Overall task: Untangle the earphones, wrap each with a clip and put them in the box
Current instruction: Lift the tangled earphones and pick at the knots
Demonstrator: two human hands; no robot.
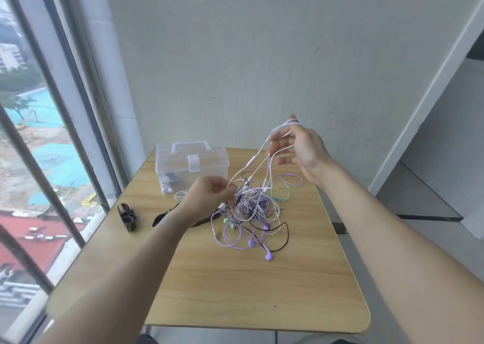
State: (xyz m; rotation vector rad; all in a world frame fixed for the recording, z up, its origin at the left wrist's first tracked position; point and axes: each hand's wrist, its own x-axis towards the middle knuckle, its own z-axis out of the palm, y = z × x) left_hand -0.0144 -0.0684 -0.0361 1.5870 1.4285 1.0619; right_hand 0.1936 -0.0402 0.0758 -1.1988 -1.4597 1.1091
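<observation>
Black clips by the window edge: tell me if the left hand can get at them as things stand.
Probably not yet. The path to the clips is free across bare table, but the left hand is busy pinching cords in the tangle, so it must let go first.

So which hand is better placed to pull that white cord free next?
The right hand: it already holds the white cord lifted above the tangle, while the left hand pinches the knot low down.
</observation>
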